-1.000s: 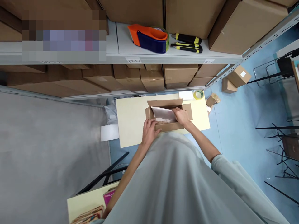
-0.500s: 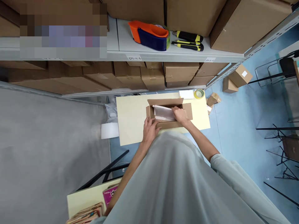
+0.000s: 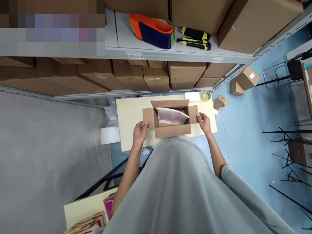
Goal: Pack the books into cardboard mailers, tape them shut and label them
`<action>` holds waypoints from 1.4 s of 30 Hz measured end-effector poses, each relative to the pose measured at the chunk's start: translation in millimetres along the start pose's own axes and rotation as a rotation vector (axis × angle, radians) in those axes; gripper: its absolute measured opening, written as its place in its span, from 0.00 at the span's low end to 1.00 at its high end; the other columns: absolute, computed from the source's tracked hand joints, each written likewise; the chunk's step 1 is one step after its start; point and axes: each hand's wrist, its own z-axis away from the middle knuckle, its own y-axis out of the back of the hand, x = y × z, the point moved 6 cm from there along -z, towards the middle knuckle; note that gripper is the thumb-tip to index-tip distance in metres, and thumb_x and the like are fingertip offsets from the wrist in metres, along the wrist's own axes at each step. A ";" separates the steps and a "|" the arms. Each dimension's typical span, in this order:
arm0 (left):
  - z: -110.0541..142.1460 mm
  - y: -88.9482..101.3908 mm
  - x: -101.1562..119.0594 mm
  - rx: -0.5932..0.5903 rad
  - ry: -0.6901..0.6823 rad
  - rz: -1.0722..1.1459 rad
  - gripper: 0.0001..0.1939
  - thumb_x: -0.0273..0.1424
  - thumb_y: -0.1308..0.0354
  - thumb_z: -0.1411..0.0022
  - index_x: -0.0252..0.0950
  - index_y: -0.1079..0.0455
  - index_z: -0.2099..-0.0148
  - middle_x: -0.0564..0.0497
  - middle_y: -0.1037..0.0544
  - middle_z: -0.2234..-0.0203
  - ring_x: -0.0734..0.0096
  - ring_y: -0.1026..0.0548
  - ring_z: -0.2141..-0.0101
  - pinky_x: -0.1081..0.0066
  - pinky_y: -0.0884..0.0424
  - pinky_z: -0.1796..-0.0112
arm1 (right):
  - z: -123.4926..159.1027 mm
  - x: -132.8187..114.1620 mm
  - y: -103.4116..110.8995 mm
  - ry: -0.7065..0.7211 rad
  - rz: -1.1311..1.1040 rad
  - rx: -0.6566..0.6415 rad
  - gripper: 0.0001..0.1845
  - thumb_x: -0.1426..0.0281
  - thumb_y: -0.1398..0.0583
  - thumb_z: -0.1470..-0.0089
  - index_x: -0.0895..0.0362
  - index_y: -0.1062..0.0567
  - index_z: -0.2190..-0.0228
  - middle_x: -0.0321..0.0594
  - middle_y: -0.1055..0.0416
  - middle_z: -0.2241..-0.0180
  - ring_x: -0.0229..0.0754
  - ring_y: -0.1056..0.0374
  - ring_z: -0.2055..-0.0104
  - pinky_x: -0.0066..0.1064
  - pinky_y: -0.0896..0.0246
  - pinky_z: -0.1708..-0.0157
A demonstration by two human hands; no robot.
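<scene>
An open cardboard box (image 3: 173,130) sits on the pale yellow table, its flaps folded outward. Inside lies a whitish-pink flat packet (image 3: 172,116), slightly bowed, with a small dark patch at its right end. My left hand (image 3: 140,132) pinches the outer edge of the left flap, thumb on top. At the opposite end, my right hand (image 3: 204,123) has its thumb and fingers closed on the edge of the right flap. Neither hand touches the packet.
A tape roll (image 3: 206,96) and a white box (image 3: 192,97) lie at the back of the table (image 3: 131,110). Above runs a shelf holding cartons, an orange-and-blue tape dispenser (image 3: 152,31) and utility knives (image 3: 195,39). Small cartons (image 3: 247,79) stand on the floor at right.
My right hand has left the packet inside the box and moved to the right flap. My left hand has shifted left from the near side to the left flap, which now lies outward.
</scene>
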 end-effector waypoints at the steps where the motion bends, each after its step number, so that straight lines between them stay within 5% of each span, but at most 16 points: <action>1: 1.3 1.3 2.4 -0.016 -0.020 0.033 0.25 0.43 0.38 0.30 0.35 0.29 0.38 0.37 0.17 0.46 0.53 0.18 0.44 0.51 0.22 0.38 | 5.8 0.5 -2.4 0.018 -0.035 -0.027 0.30 0.49 0.44 0.30 0.60 0.19 0.46 0.55 0.15 0.52 0.54 0.18 0.51 0.44 0.21 0.49; 5: 28.2 6.2 35.6 -0.021 -0.262 0.004 0.24 0.48 0.41 0.27 0.37 0.26 0.39 0.39 0.16 0.47 0.56 0.16 0.48 0.53 0.19 0.42 | 28.8 -19.9 -17.5 0.171 -0.071 -0.139 0.30 0.50 0.50 0.25 0.55 0.18 0.44 0.51 0.17 0.44 0.51 0.20 0.46 0.41 0.21 0.49; 9: 61.1 -17.2 66.2 -0.269 -0.545 -0.228 0.29 0.53 0.39 0.27 0.40 0.26 0.35 0.39 0.20 0.38 0.48 0.23 0.37 0.47 0.26 0.34 | 38.8 -41.3 -35.8 0.344 0.083 -0.296 0.24 0.59 0.50 0.23 0.52 0.18 0.43 0.49 0.21 0.40 0.50 0.25 0.39 0.42 0.21 0.45; 13: 70.6 -35.5 65.0 -0.450 -0.675 -0.478 0.46 0.53 0.26 0.39 0.40 0.33 0.26 0.37 0.28 0.29 0.37 0.38 0.25 0.41 0.36 0.28 | 41.8 -50.1 -46.2 0.486 0.396 -0.423 0.25 0.71 0.50 0.24 0.54 0.22 0.37 0.49 0.27 0.33 0.52 0.31 0.35 0.48 0.30 0.33; 20: 69.4 -35.2 58.4 -0.479 -0.756 -0.560 0.44 0.38 0.27 0.38 0.42 0.35 0.23 0.39 0.30 0.27 0.37 0.40 0.24 0.42 0.36 0.27 | 51.7 -56.0 -41.8 0.631 0.603 -0.525 0.26 0.69 0.48 0.23 0.57 0.29 0.30 0.52 0.34 0.27 0.55 0.34 0.34 0.50 0.32 0.32; 26: 67.9 -29.3 63.6 -0.495 -0.715 -0.519 0.35 0.44 0.35 0.31 0.41 0.30 0.26 0.42 0.26 0.29 0.43 0.35 0.26 0.46 0.34 0.27 | 52.7 -42.0 -35.9 0.672 0.546 -0.610 0.44 0.53 0.27 0.38 0.54 0.30 0.28 0.54 0.40 0.24 0.63 0.37 0.28 0.58 0.34 0.30; 30: 53.1 -24.8 74.2 -0.443 -0.666 -0.469 0.30 0.48 0.42 0.25 0.41 0.28 0.28 0.42 0.19 0.36 0.46 0.26 0.33 0.50 0.28 0.32 | 38.9 -41.5 -32.7 0.650 0.400 -0.594 0.22 0.58 0.39 0.26 0.53 0.21 0.38 0.49 0.31 0.28 0.56 0.32 0.30 0.53 0.34 0.29; 35: 22.6 -33.1 78.5 -0.286 -0.546 -0.462 0.32 0.43 0.39 0.27 0.39 0.32 0.26 0.41 0.15 0.47 0.45 0.19 0.43 0.49 0.23 0.39 | 3.8 -40.3 -44.4 0.395 0.242 -0.431 0.16 0.60 0.40 0.28 0.54 0.19 0.47 0.46 0.19 0.46 0.48 0.20 0.49 0.42 0.22 0.46; 38: 11.4 -39.4 80.0 -0.154 -0.485 -0.443 0.47 0.39 0.35 0.31 0.34 0.48 0.18 0.33 0.23 0.37 0.42 0.20 0.41 0.47 0.21 0.41 | -14.6 -36.5 -54.3 0.207 0.279 -0.332 0.27 0.61 0.34 0.34 0.55 0.25 0.37 0.48 0.22 0.44 0.47 0.20 0.56 0.44 0.22 0.49; 42: 7.5 -42.0 95.4 -0.050 -0.622 -0.427 0.59 0.39 0.31 0.34 0.30 0.63 0.15 0.25 0.47 0.21 0.32 0.46 0.22 0.38 0.39 0.27 | -28.1 -46.3 -58.5 0.213 0.277 -0.273 0.61 0.64 0.29 0.41 0.54 0.55 0.20 0.61 0.39 0.28 0.57 0.25 0.38 0.51 0.25 0.39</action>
